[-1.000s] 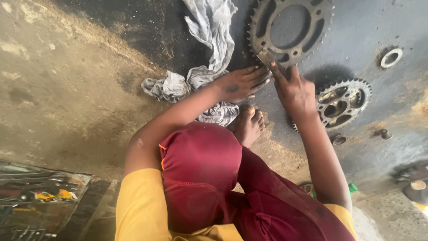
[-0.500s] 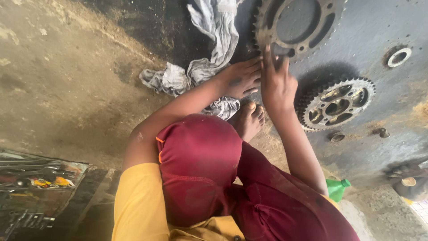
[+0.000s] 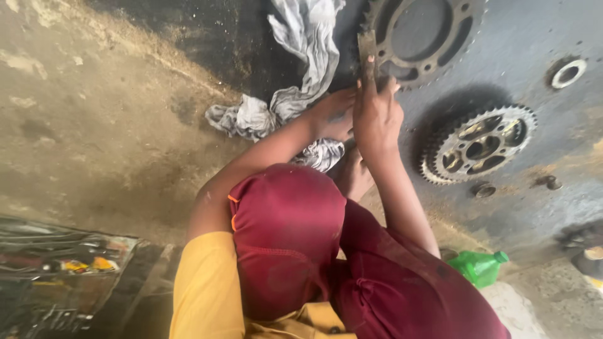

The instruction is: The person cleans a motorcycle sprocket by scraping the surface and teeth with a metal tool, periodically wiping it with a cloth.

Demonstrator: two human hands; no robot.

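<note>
Large sprocket (image 3: 422,39) lies flat on the dark oily floor (image 3: 540,31) at the top of the view, partly cut off by the frame edge. Toothed ring, big open centre, cut-outs around the inner ring, grimy dark metal.

Right hand (image 3: 377,116) is closed around a flat narrow metal tool (image 3: 366,53), held upright with its upper end against the sprocket's left rim. Fingers wrapped, index finger extended along the shaft. Left hand (image 3: 333,113) sits just beside the right, touching it at the tool's lower end; cannot tell whether it actually grips anything, the right hand covers the contact.

Around it: grey rag (image 3: 301,69) crumpled just left of the sprocket and running under the left forearm, another bit of it near the bare foot (image 3: 352,179). Smaller sprocket (image 3: 477,145) to the right, lighter metal, near but apart from the large one. White ring (image 3: 568,72) further right. Two small round fittings (image 3: 485,189) below the small sprocket. Green plastic bottle (image 3: 480,267) at lower right. Tray of tools (image 3: 56,276) at lower left, well apart.

Maroon-clad knees (image 3: 289,238) block the lower middle of the view.
</note>
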